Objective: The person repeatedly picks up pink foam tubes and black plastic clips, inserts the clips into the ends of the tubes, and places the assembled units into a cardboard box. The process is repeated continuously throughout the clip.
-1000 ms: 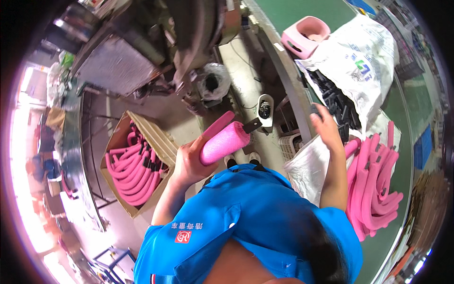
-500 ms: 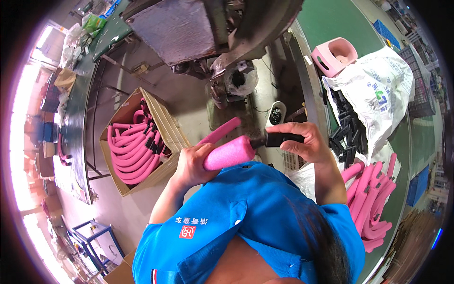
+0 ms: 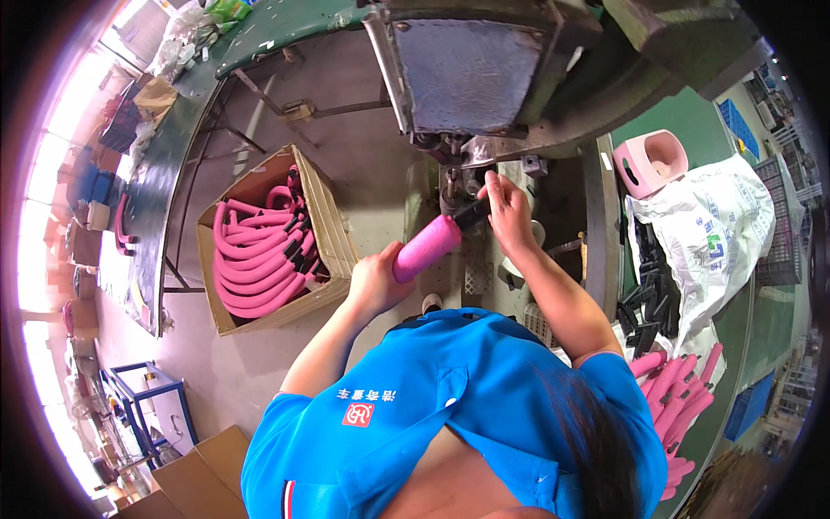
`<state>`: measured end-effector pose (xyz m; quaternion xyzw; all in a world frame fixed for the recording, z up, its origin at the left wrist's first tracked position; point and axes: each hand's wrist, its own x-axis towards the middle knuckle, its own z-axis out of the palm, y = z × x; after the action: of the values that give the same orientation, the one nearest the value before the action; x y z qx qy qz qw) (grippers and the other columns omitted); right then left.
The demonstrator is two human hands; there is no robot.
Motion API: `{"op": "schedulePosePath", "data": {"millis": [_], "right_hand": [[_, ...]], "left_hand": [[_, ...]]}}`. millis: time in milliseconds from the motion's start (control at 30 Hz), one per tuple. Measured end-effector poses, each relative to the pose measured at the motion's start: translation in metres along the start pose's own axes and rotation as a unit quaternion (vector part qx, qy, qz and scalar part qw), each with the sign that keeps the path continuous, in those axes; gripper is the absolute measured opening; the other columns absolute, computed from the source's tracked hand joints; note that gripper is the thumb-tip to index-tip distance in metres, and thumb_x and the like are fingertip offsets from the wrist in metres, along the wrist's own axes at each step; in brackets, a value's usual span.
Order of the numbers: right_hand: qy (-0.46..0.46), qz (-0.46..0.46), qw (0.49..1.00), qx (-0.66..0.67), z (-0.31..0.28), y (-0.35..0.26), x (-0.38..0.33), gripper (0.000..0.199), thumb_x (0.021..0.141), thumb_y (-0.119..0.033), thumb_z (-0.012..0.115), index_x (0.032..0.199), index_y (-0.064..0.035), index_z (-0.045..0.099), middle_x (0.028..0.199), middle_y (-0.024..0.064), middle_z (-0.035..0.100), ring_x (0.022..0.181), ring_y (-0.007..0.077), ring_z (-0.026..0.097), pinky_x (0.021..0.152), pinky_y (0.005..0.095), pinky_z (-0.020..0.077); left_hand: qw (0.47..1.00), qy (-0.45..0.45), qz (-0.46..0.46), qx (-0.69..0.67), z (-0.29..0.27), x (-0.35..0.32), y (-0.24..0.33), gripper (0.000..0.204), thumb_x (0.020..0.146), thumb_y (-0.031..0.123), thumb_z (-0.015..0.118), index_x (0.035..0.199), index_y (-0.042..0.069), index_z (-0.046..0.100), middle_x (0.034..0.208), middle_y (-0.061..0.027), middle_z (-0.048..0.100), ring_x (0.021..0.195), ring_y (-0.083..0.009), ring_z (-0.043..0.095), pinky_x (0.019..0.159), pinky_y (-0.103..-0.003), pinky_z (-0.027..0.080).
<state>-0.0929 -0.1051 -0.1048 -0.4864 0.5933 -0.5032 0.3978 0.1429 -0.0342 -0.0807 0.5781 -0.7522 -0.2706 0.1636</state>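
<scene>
My left hand (image 3: 380, 278) is closed round a pink foam-covered tube (image 3: 427, 249), which slants up and away from me. At its far end sits a black plastic piece (image 3: 471, 214), and my right hand (image 3: 510, 210) grips that piece with the fingers. The joint of tube and black piece is just below the working parts (image 3: 450, 192) of a large metal machine (image 3: 467, 78). Whether the black piece touches the machine, I cannot tell.
A cardboard box (image 3: 341, 281) of curved pink foam tubes (image 3: 255, 264) stands on the floor at left. To the right, a green table (image 3: 735, 298) carries a white sack (image 3: 713, 221), black plastic parts (image 3: 648, 298), more pink tubes (image 3: 679, 394) and a pink plastic holder (image 3: 650, 162).
Both hands have moved forward, away from my body, carrying the pink tube and black piece to the machine. The view has shifted, so the machine appears larger and farther right.
</scene>
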Motion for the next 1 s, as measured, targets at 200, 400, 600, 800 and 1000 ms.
{"op": "schedulePosePath", "data": {"millis": [200, 400, 600, 800, 1000], "right_hand": [[0.046, -0.17, 0.952, -0.252, 0.015, 0.017, 0.06, 0.026, 0.092, -0.025, 0.05, 0.101, -0.0024, 0.059, 0.093, 0.0219, 0.06, 0.086, 0.0377, 0.058, 0.073, 0.0451, 0.0447], [-0.01, -0.227, 0.936, -0.268, 0.014, -0.006, 0.069, 0.034, 0.092, -0.026, 0.046, 0.115, -0.0022, 0.056, 0.119, 0.025, 0.054, 0.112, 0.041, 0.049, 0.093, 0.0485, 0.0386], [-0.032, -0.214, 0.939, -0.266, 0.02, -0.018, 0.078, 0.038, 0.09, -0.028, 0.05, 0.117, -0.0012, 0.056, 0.117, 0.0211, 0.058, 0.107, 0.0354, 0.053, 0.092, 0.0453, 0.0412], [-0.032, -0.172, 0.963, -0.206, 0.021, -0.006, 0.077, 0.038, 0.091, -0.027, 0.05, 0.118, -0.0012, 0.055, 0.115, 0.0214, 0.058, 0.106, 0.0336, 0.053, 0.092, 0.0446, 0.0414], [-0.062, -0.126, 0.957, -0.255, -0.014, 0.035, 0.114, 0.041, 0.091, -0.03, 0.049, 0.119, -0.0012, 0.055, 0.117, 0.022, 0.057, 0.108, 0.0351, 0.052, 0.093, 0.0453, 0.0408]], "left_hand": [[0.998, 0.026, -0.045, -0.024, -0.004, 0.032, 0.002, 0.033, 0.069, 0.021, 0.065, 0.095, 0.007, 0.053, 0.074, -0.0199, 0.063, 0.074, -0.04, 0.062, 0.067, -0.048, 0.049], [0.998, 0.065, -0.004, -0.021, -0.001, 0.037, 0.003, 0.036, 0.067, 0.021, 0.066, 0.097, 0.006, 0.051, 0.074, -0.0202, 0.063, 0.074, -0.0407, 0.061, 0.068, -0.048, 0.049], [0.998, 0.041, -0.051, -0.024, 0.001, 0.045, 0.005, 0.036, 0.067, 0.021, 0.065, 0.096, 0.005, 0.051, 0.074, -0.0206, 0.062, 0.074, -0.0409, 0.061, 0.068, -0.048, 0.049], [0.995, -0.01, -0.083, -0.046, 0.009, 0.041, -0.001, 0.035, 0.068, 0.023, 0.065, 0.095, 0.005, 0.051, 0.076, -0.0222, 0.063, 0.076, -0.0416, 0.062, 0.069, -0.048, 0.049], [0.995, -0.054, -0.072, -0.046, 0.004, 0.048, -0.007, 0.036, 0.069, 0.025, 0.065, 0.096, 0.006, 0.052, 0.078, -0.0218, 0.064, 0.078, -0.0411, 0.062, 0.07, -0.049, 0.049]]}}
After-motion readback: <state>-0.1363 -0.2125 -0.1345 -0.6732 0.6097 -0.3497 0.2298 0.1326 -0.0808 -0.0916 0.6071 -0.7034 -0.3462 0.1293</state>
